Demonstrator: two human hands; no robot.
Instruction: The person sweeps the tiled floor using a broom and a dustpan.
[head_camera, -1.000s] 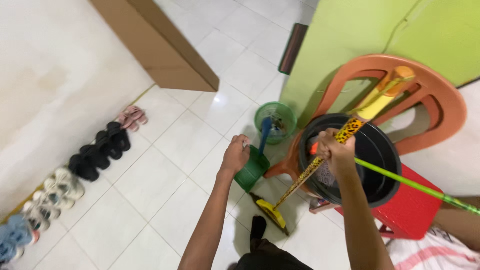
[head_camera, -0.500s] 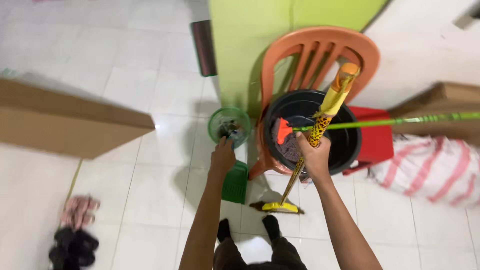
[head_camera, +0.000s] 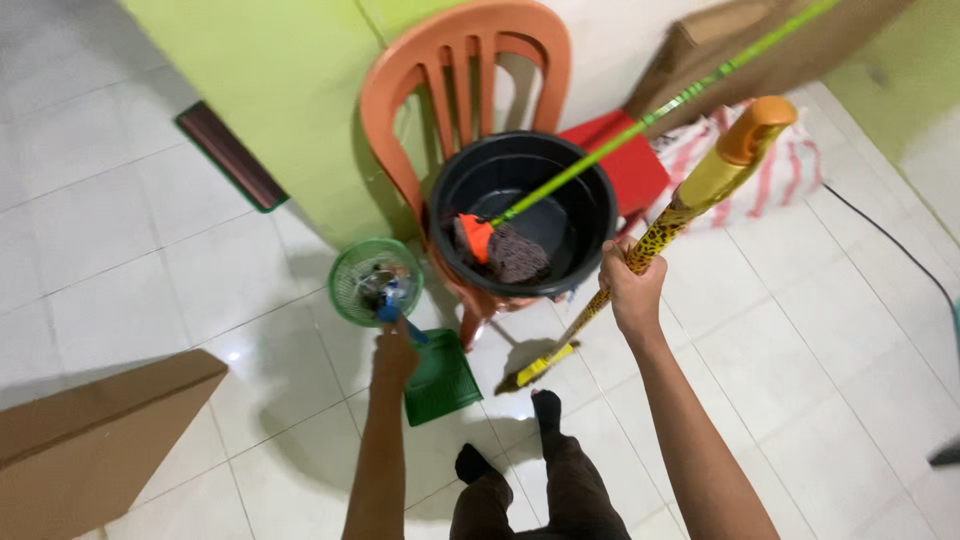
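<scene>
My left hand (head_camera: 395, 353) grips the blue handle of a green dustpan (head_camera: 440, 380) that rests on the white tiled floor. My right hand (head_camera: 632, 283) is closed around the spotted yellow-and-black handle of a broom (head_camera: 690, 200), whose yellow head touches the floor beside the dustpan. Just beyond stands a black bucket (head_camera: 590, 200) on an orange plastic chair (head_camera: 465, 50). A mop with a green pole (head_camera: 650, 110) lies with its head inside the bucket.
A small green waste basket (head_camera: 345, 290) stands left of the chair. A green wall (head_camera: 270, 90) rises behind. A brown cardboard box (head_camera: 90, 440) sits at lower left. A red stool (head_camera: 630, 160) and a striped cloth (head_camera: 790, 160) lie right of the bucket. My feet show below.
The view has swung round to the right, so the chair and bucket now sit at top centre. Both hands keep their grips; the broom handle now tilts further to the right.
</scene>
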